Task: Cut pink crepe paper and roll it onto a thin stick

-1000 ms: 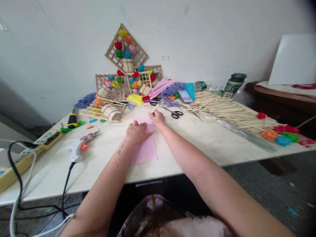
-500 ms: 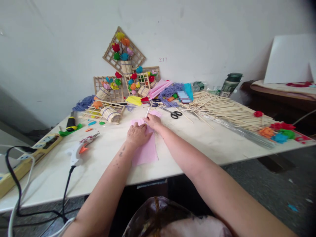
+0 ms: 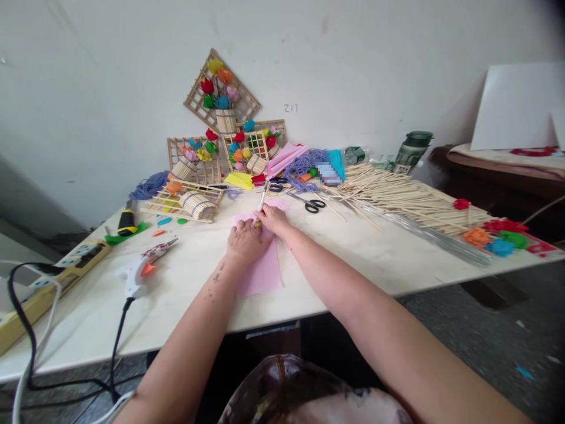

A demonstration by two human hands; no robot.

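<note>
On the smooth bench [image 3: 189, 288], the left hand [image 3: 247, 241] lies spread over thin, rectangular pink paper [image 3: 260, 277]; the right hand [image 3: 274, 218] clasps a slim, white pen-shaped tool [image 3: 263, 196].

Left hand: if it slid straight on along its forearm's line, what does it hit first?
Most likely the right hand, which holds a slim white tool just ahead of the left hand over the pink paper. Depth is unclear; the hands may already touch.

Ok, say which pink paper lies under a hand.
The flat pink sheet, partly under the left hand; the other pink paper lies farther back, beside purple yarn.
</note>
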